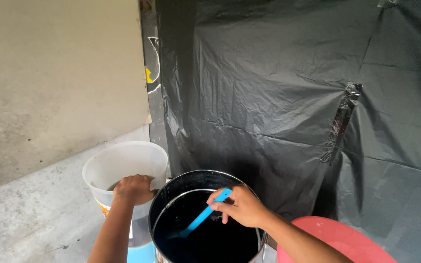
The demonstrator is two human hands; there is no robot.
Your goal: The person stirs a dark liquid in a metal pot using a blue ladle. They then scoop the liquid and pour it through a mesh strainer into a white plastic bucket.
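Observation:
A metal pot [171, 195] holding black liquid stands at the bottom centre. My right hand [239, 204] grips the top of a blue stick [201, 218] whose lower end dips into the dark liquid. To the left of the pot is a translucent white plastic bucket [123, 163]. My left hand [133, 189] grips the bucket's near rim, fingers curled over the edge.
Black plastic sheeting [288, 97] hangs as a backdrop, patched with a strip of tape [341, 122]. A red round object [347, 238] sits at the bottom right. A beige wall [54, 73] and grey concrete floor [30, 209] lie to the left.

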